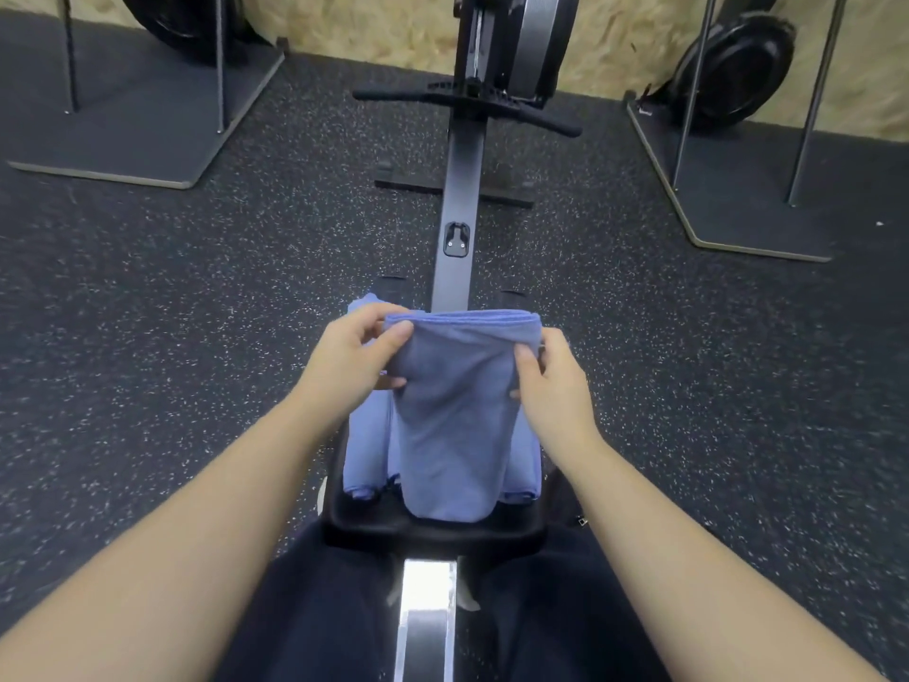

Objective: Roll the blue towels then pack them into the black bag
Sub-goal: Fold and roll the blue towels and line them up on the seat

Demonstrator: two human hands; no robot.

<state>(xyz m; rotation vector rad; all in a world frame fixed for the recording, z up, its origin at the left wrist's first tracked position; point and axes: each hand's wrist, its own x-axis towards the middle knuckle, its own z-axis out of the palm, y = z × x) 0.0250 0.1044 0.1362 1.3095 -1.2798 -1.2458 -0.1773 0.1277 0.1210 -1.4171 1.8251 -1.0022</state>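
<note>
I see 2 hands holding up a folded blue towel (455, 415).
Left hand (354, 356) and right hand (553, 381) pinch its upper corners; rolled towels (364, 445) lie below on the rower seat (433, 531); no readable writing.

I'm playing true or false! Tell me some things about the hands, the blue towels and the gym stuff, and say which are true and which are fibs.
1. Both hands hold the same blue towel. True: the left hand grips its left edge and the right hand its right edge.
2. The towel being held is red. False: it is blue.
3. More blue towels lie under the held one on the black seat. True.
4. The black bag sits open beside the seat. False: no bag shows in this view.
5. The floor is bare wood. False: it is dark with pale speckles.
</note>
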